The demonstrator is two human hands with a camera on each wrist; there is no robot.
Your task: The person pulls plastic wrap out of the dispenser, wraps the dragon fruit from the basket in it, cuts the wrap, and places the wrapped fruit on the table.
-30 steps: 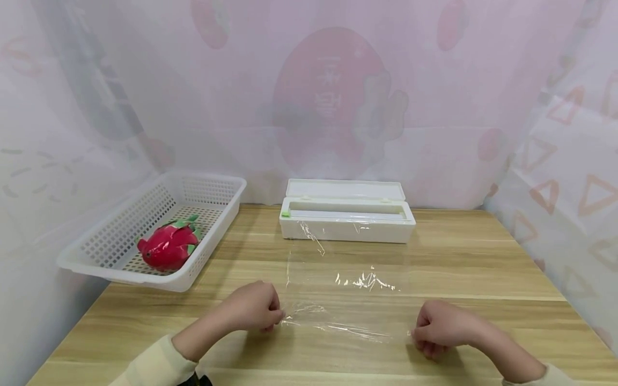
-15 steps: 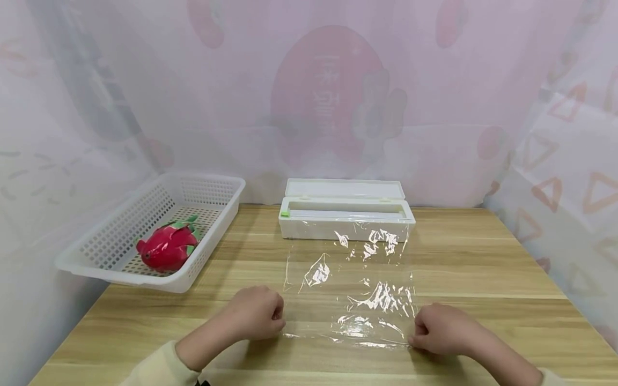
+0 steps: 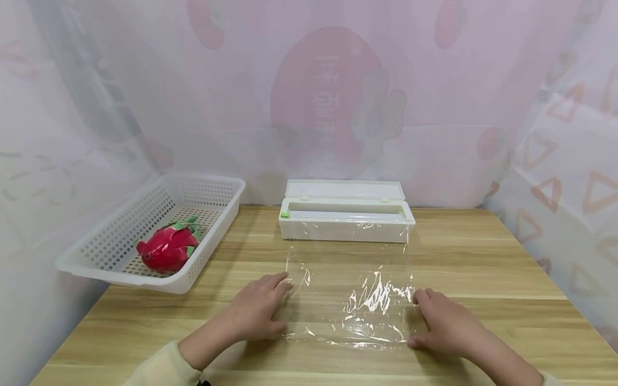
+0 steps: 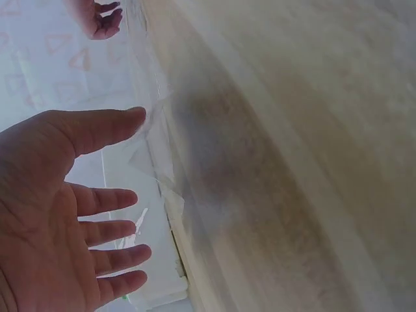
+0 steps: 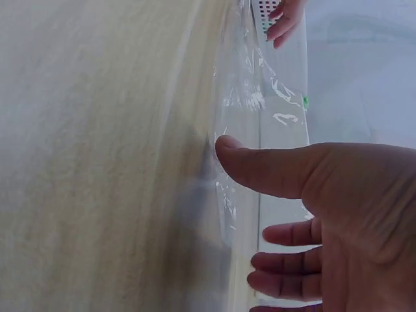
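A sheet of clear plastic wrap stretches over the wooden table from a white wrap dispenser box, whose lid is raised. At the sheet's left edge is my left hand, fingers apart; its thumb tip touches or nearly touches the film in the left wrist view. By the right edge, my right hand has its thumb and fingers spread, the thumb close to the near corner. Both wrist views show the fingers extended and not pinching. A small green slider sits at the box's left end.
A white perforated basket stands at the left with a red dragon fruit with green tips inside. Patterned curtains close off the back and sides of the wooden table.
Both hands have gone from pinching the wrap's near corners to spread fingers beside its edges. The film was lowered and now lies flatter. Basket and box have stayed put.
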